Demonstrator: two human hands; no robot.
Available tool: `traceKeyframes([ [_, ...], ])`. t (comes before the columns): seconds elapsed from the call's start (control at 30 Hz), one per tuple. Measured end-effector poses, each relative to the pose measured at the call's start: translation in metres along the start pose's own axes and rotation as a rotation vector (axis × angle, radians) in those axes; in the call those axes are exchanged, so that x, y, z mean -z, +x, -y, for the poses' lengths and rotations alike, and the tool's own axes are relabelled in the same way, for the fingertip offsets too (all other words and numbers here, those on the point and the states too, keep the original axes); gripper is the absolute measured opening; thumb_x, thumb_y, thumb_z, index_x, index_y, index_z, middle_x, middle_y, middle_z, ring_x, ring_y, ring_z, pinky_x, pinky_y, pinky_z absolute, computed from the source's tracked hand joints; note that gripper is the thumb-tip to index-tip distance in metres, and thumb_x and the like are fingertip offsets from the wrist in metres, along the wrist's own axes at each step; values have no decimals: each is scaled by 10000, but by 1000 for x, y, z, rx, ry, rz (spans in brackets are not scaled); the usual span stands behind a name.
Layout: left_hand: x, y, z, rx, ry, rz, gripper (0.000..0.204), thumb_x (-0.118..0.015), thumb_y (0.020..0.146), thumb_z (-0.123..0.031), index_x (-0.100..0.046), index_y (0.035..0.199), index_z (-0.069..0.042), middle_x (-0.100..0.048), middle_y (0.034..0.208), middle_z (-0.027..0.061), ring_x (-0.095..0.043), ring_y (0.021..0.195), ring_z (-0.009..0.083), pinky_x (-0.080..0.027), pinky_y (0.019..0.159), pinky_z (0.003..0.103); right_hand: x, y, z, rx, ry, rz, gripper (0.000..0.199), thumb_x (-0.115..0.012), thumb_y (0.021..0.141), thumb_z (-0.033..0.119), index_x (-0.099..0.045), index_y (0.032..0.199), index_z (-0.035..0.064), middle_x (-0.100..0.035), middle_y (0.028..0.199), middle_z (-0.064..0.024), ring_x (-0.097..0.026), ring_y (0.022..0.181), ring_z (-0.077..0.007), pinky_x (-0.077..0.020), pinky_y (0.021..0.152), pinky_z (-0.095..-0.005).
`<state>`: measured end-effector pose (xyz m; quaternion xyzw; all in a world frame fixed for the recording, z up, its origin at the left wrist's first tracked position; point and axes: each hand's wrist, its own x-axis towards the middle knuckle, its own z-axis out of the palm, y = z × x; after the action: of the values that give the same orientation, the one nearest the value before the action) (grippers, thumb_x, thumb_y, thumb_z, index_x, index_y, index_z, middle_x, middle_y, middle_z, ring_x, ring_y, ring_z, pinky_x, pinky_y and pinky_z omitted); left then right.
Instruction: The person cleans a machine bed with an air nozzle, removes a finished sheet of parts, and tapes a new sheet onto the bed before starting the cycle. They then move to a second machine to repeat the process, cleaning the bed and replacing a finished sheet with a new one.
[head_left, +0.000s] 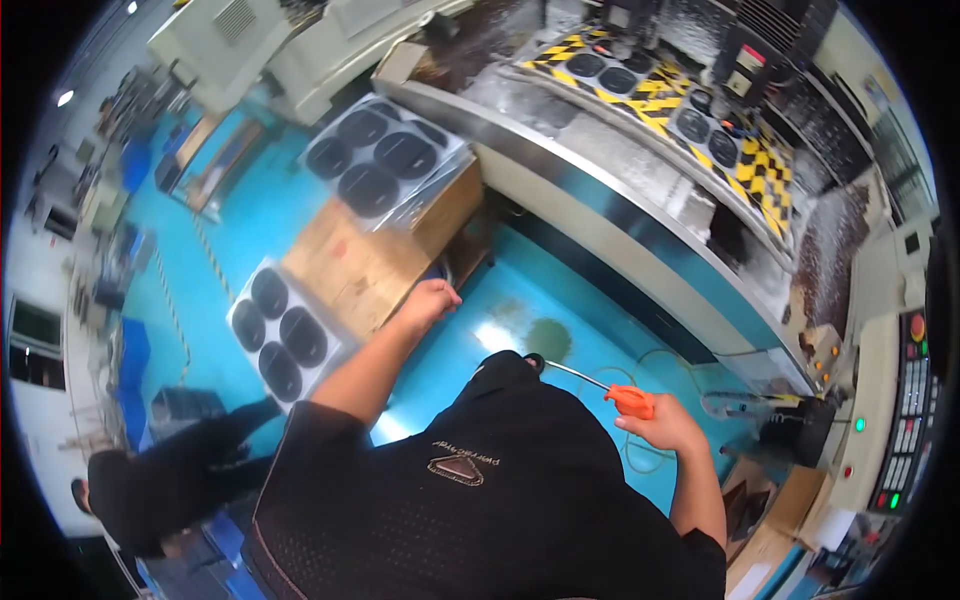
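Observation:
My right hand [668,424] is closed round the orange grip of an air blow gun [630,401], whose long thin metal nozzle points left toward my shoe. My left hand [432,300], its fingers loosely curled and nothing visible in them, is beside the right edge of a wooden table [345,262]. At the far end of that table lies a stack of clear sheets with dark round-cornered discs [385,155]. Another sheet with several such discs [285,335] is at its near left end.
A large machine with a metal front ledge [600,170] spans the far right; yellow-black striped fixtures [650,100] inside hold more dark discs. A control panel [905,430] stands at right. A thin hose [645,455] loops on the blue floor. Another person [165,475] bends at lower left.

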<state>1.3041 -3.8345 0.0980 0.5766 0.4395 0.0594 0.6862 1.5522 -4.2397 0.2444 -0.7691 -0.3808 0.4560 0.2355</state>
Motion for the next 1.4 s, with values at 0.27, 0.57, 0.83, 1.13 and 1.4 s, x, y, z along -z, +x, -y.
traceKeyframes([
  [0.27,26,-3,-32,-10,4,-64,118,-527,837,-36,-622,849,-105,-599,750,12,-553,687,104,-426,574,231,-16,-3,13,-47,22,-42,381,-756,836,372,-692,992,30,-670,798,-136,-635,729,-258,-514,716,-362],
  [0.57,123,62,-51,-273,-208,-360,267,-573,855,-67,-592,1121,-73,-635,955,40,-594,810,113,-476,655,274,-12,8,57,119,128,-150,370,-680,898,331,-630,1078,12,-657,897,-164,-633,814,-293,-506,762,-383],
  [0.83,180,97,-48,-198,-366,-916,481,-654,843,-125,-471,1288,-119,-584,1021,72,-579,899,229,-537,725,386,7,77,214,140,-243,-122,406,-687,895,390,-618,1012,7,-654,888,-210,-629,830,-402,-492,730,-445],
  [1.13,198,104,-47,-36,-710,-145,411,-569,957,-106,-393,1325,-152,-526,1300,111,-587,1110,283,-578,756,448,18,279,366,147,-715,-170,483,-655,893,465,-642,938,-16,-678,897,-251,-649,872,-429,-498,760,-479],
  [1.4,210,113,-54,11,-1032,39,425,-495,950,27,-383,1337,-110,-522,1339,146,-580,1211,345,-556,939,537,-56,354,427,253,-721,-133,478,-613,913,485,-654,952,10,-689,951,-243,-657,928,-419,-512,817,-497],
])
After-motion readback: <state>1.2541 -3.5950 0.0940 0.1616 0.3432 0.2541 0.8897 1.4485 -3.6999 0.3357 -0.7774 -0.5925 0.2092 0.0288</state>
